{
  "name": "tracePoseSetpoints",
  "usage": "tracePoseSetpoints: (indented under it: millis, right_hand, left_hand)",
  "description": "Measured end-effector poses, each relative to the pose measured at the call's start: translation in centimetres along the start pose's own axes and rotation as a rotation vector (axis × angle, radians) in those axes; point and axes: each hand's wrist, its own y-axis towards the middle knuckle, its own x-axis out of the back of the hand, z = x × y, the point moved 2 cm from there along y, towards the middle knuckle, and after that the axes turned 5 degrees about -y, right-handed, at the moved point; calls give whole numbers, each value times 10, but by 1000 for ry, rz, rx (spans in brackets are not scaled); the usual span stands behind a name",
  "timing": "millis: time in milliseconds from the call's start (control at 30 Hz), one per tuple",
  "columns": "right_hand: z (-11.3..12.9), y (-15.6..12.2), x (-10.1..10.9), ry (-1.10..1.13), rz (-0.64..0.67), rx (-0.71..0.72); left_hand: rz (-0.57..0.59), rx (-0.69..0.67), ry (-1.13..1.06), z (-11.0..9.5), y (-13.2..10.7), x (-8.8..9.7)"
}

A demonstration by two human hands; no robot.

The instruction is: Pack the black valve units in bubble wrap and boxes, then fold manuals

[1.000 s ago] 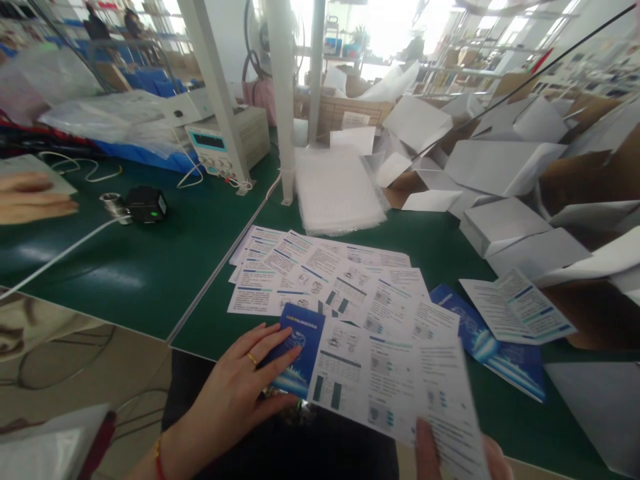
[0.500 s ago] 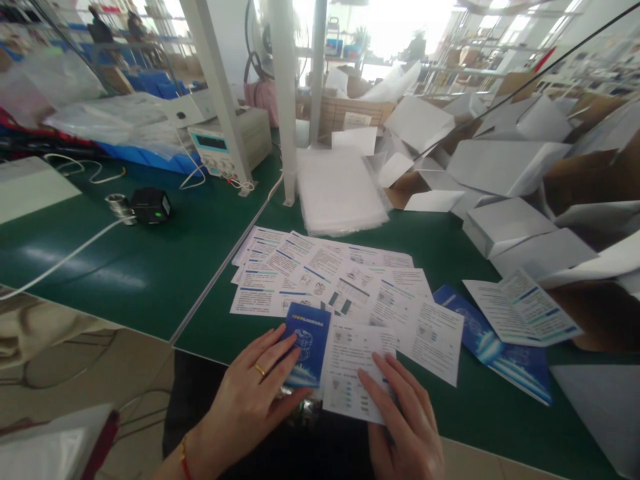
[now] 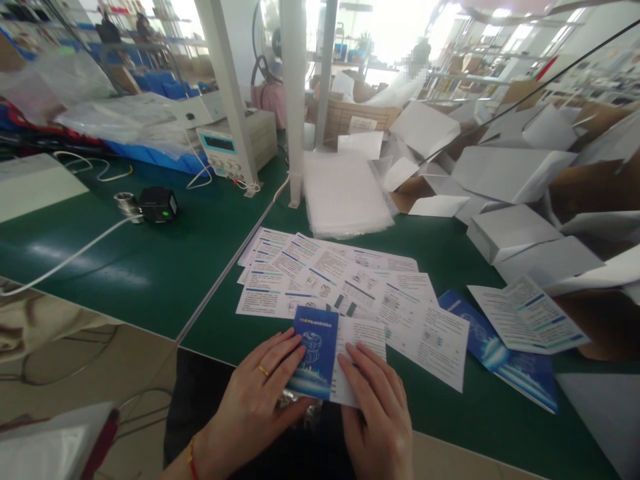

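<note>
1. Currently: leaflet (image 3: 323, 375), at the front edge of the table (image 3: 445, 415).
2. Left hand (image 3: 261, 387): fingers lightly parted, over blue cover (image 3: 320, 350); pinch unclear.
3. Right hand (image 3: 376, 401): likewise, over white panel (image 3: 369, 330).
4. Risk: uneven pressure could skew it.

Beyond the far edge of the counter (image 3: 120, 257), windows (image 3: 387, 30) are glaring and racks (image 3: 470, 77) are standing; past its near edge, beige floor (image 3: 143, 360) is showing.

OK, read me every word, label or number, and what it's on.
None can be quoted reliably.
Blue leaflet under left hand: title too blurred.
Second blue leaflet: cover unreadable.
Printed sheets: text too small.
Bench power supply: no readable digits.
Carton label: blurred.
Black actuator: label too small.
</note>
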Motion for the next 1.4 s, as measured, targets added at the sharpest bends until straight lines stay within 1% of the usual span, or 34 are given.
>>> tracePoseSetpoints:
  millis: [133, 233, 300, 400, 467, 567, 700, 900, 1400]
  right_hand:
    - [4, 7, -2, -10, -19, 23]
    - [3, 9, -4, -59, -8, 63]
    - [2, 11, -4, -91, -1, 94]
    - [2, 13, -5, -121, 18, 126]
    - [3, 14, -5, -128, 36, 142]
    - [5, 15, -5, -119, 55, 166]
    - [8, 18, -7, -108, 74, 195]
    - [9, 21, -11, -117, 93, 199]
    - [8, 22, -12, -95, 120, 225]
  left_hand:
    - [-8, 157, -86, 10, -6, 1]
    - [-33, 283, -177, 16, -5, 5]
    - [-77, 382, -228, 18, -2, 9]
    - [-166, 531, -244, 20, 0, 15]
    - [-200, 587, -241, 20, 1, 18]
    - [-180, 648, -274, 19, 1, 20]
    - [-178, 689, -285, 17, 4, 20]
    - [-180, 728, -315, 18, 7, 20]
    - [-194, 726, -309, 18, 3, 17]
